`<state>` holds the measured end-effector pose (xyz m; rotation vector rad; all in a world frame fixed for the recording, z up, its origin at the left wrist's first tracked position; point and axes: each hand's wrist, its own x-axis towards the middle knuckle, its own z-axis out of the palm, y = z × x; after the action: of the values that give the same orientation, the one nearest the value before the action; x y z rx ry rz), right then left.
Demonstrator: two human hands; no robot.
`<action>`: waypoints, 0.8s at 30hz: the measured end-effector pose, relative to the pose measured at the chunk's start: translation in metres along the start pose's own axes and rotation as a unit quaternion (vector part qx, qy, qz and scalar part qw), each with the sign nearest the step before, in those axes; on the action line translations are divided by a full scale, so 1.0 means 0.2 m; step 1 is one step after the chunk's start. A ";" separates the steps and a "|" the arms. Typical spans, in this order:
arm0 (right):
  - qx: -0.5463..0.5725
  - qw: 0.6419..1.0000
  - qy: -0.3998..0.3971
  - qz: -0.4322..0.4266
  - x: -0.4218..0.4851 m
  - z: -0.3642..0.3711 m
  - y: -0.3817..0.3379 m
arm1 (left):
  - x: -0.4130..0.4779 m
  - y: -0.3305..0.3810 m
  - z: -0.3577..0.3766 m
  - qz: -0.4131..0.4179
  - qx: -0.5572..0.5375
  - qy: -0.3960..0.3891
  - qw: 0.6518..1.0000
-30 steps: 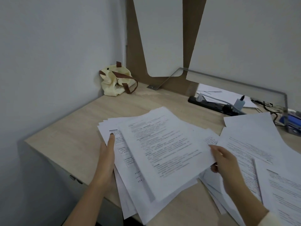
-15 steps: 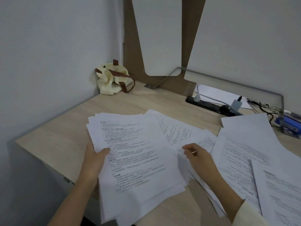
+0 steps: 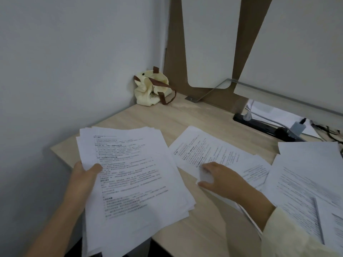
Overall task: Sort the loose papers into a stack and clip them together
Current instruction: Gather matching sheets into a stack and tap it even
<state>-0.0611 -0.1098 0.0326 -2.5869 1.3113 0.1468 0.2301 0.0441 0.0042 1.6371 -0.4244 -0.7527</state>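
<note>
Light wood-grain desk [image 3: 185, 123], set into a wall corner. At 11 o'clock: cream cloth bag [image 3: 150, 89] with brown straps. At 2 o'clock: black power strip [image 3: 263, 127], plugs inserted. At 3 to 4 o'clock: loose printed sheets [image 3: 213, 151], overlapping. At 8 o'clock: paper stack [image 3: 133, 175], overhanging the near edge.

A pale wooden desk [image 3: 163, 123] sits in a corner of plain white walls [image 3: 74, 52].

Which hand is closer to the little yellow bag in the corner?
Left. The left hand grips the paper stack nearest the wall side below the bag; the right hand rests on loose papers farther toward the right.
</note>
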 end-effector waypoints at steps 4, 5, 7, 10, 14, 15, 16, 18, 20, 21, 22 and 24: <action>-0.049 0.998 0.018 -0.018 0.01 -0.01 -0.02 | -0.02 -0.01 -0.04 -0.017 -0.033 0.014 0.999; -0.054 0.998 0.027 -0.014 0.01 -0.01 -0.03 | -0.02 -0.02 -0.05 -0.020 -0.040 0.013 0.999; -0.070 0.996 0.049 0.000 0.02 -0.01 -0.07 | -0.02 -0.03 -0.07 -0.019 -0.043 0.009 0.999; -0.123 0.989 0.078 0.006 0.07 0.02 -0.13 | -0.04 -0.05 -0.07 -0.007 -0.045 0.007 0.999; -0.176 0.980 0.094 0.002 0.09 0.06 -0.17 | -0.06 -0.06 -0.05 -0.004 -0.037 0.000 0.999; -0.186 0.979 0.087 0.006 0.10 0.06 -0.18 | -0.06 -0.07 -0.05 -0.003 -0.037 0.000 0.999; -0.183 0.980 0.082 0.020 0.10 0.05 -0.18 | -0.06 -0.07 -0.06 -0.002 -0.038 0.002 0.999; -0.115 0.986 0.087 0.079 0.11 0.02 -0.14 | -0.07 -0.07 -0.05 0.001 -0.039 0.000 0.999; 0.002 0.983 0.124 0.137 0.11 -0.03 -0.09 | -0.07 -0.06 -0.04 0.003 -0.036 -0.007 0.999; 0.040 0.975 0.156 0.156 0.10 -0.07 -0.07 | -0.08 -0.05 -0.04 0.002 -0.036 -0.011 0.999; 0.052 0.966 0.191 0.165 0.08 -0.10 -0.07 | -0.08 -0.05 -0.03 0.002 -0.036 -0.017 0.999; 0.018 0.952 0.261 0.157 0.04 -0.18 -0.09 | -0.07 -0.04 -0.01 0.002 -0.034 -0.021 0.999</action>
<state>-0.0428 -0.1160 0.0694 -2.4529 1.8734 -0.5416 0.2203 0.0569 0.0007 1.5581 -0.4273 -0.7912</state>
